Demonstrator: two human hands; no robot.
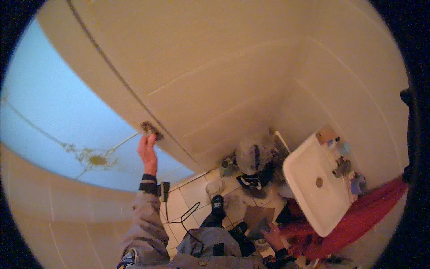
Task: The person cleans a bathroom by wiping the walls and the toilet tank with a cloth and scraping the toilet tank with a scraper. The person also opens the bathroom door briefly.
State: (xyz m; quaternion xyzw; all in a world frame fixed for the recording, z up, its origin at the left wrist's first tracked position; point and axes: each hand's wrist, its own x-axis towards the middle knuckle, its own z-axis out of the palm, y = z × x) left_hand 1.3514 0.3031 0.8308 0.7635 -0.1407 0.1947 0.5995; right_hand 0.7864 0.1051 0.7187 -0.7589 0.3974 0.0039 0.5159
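Observation:
My left hand (147, 156) is raised at the left, its fingertips against a small dark fitting (152, 130). That fitting sits at the border between a blue surface (77, 111) and a tan wall (201, 60); I cannot tell whether the fingers grip it. On the blue surface is a rough yellowish patch (98, 160), and a pale line runs from it to the fitting. Low at the right, my right hand (274, 237) appears to hold a flat, square brown piece (258, 217) with a greyish part near the fingers. Blur hides what it is.
A white washbasin (302, 168) stands at right, with a tap (342, 167) and small items along its back. Red cloth (369, 205) hangs below it. A grey bulky object (252, 156) rests on the tiled floor (179, 205). A black cable (174, 222) hangs from a box near my left wrist.

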